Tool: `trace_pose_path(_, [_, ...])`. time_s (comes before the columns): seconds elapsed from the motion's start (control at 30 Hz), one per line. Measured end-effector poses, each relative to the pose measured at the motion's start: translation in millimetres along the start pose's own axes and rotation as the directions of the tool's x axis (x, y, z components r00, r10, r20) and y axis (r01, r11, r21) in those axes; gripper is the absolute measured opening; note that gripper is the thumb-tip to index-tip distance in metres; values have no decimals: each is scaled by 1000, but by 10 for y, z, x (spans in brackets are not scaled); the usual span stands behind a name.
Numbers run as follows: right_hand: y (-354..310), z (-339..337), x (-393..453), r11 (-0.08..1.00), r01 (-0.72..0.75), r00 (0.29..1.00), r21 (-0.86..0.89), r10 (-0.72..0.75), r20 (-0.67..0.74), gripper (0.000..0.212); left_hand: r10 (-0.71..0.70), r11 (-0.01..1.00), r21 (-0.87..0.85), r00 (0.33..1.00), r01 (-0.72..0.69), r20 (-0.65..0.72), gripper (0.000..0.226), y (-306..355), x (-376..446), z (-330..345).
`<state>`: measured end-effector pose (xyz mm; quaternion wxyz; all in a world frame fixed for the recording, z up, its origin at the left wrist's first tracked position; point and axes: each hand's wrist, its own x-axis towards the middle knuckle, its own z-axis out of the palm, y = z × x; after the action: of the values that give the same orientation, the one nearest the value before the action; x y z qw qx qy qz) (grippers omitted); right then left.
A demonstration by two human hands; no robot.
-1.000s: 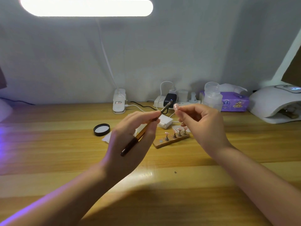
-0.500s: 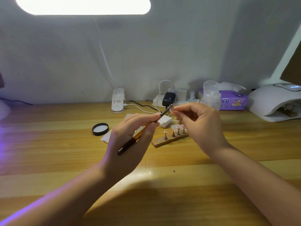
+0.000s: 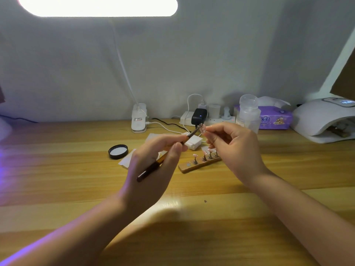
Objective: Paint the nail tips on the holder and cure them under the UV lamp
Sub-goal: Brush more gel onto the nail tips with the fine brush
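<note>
My left hand (image 3: 153, 169) grips a thin brown nail brush (image 3: 165, 156), its tip raised toward the upper right. My right hand (image 3: 236, 150) pinches a pale pink nail tip (image 3: 203, 129) on a small stand, held in the air. The brush tip touches that nail tip. Below, a wooden holder (image 3: 199, 164) lies on the table with several small stands carrying nail tips; its left slot stands bare. The white UV lamp (image 3: 324, 120) sits at the far right, with something wooden inside its opening.
A black jar lid (image 3: 118, 151) and white paper (image 3: 128, 160) lie left of the holder. A small white box (image 3: 193, 142), power strip with black adapter (image 3: 199, 116), clip lamp base (image 3: 139, 120), clear pump bottle (image 3: 247, 112) and purple tissue pack (image 3: 274, 118) line the back.
Both hands stay raised with the brush at the nail tip. They have shifted only slightly; the brush tip keeps working on the nail tip.
</note>
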<state>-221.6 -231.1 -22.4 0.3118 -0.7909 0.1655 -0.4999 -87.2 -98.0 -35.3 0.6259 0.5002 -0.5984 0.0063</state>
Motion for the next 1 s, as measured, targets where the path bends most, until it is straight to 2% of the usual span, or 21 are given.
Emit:
trace_pose_path(0.2, [35, -5, 2, 997, -48, 999, 55, 49, -6, 11, -33, 993, -107, 998, 38, 53, 24, 48, -31, 16])
trace_pose_path(0.3, [30, -10, 0, 995, -55, 998, 82, 54, 11, 11, -70, 984, -162, 998, 71, 8, 19, 61, -16, 22])
trace_pose_path(0.4, [45, -4, -5, 994, -66, 998, 83, 64, 25, 18, -127, 958, -261, 992, 116, -23, 24, 61, -4, 32])
trace_pose_path(0.67, [67, -4, -21, 981, -129, 989, 146, 117, 87, 9, -180, 959, -234, 981, 161, -66, 22, -48, 22, -3])
trace_pose_path(0.8, [151, 6, -36, 988, -122, 989, 95, 112, 98, 5, -179, 958, -241, 981, 156, -74, 16, -117, 2, 6])
trace_pose_path(0.9, [282, 15, -106, 994, -112, 978, 13, 108, 176, 2, -192, 961, -216, 978, 171, -81, 22, -185, -28, -2])
trace_pose_path(1.0, [396, 27, -175, 992, -75, 962, -100, 98, 254, 8, -198, 966, -185, 976, 180, -86, 22, -264, -63, -2])
